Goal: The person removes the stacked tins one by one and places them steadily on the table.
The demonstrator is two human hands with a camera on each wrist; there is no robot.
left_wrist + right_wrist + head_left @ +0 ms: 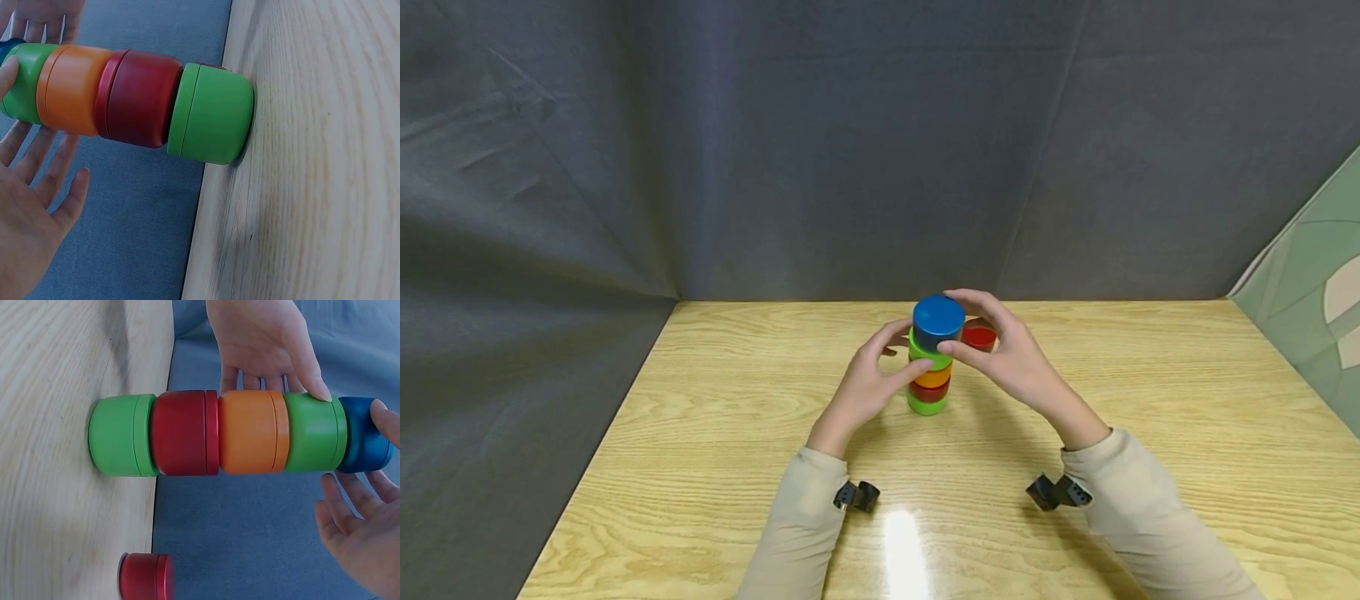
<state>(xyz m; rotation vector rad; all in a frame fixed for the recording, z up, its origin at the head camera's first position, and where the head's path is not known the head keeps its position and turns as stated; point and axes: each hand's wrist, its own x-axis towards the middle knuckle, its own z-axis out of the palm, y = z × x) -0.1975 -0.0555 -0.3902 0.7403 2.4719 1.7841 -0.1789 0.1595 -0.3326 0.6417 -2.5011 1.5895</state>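
A tower of small round lidded tins stands upright on the table. From the bottom it runs lower green tin (pixel 122 435), dark red tin (pixel 181 432), orange tin (pixel 250 431), upper green tin (pixel 312 432) and, on top, a blue tin (pixel 939 321). My right hand (pixel 1017 358) holds the blue tin between thumb and fingers; it sits in line over the upper green tin. With its thumb in front and fingers behind, my left hand (pixel 867 385) grips the upper green tin. In the left wrist view the blue tin is mostly cut off.
Just right of the tower, behind my right hand, a separate red tin (pixel 979 337) stands on the wooden table (pixel 715 467). Dark cloth (pixel 865 150) hangs along the table's back and left edges. Each wrist wears a small black camera (pixel 867 497).
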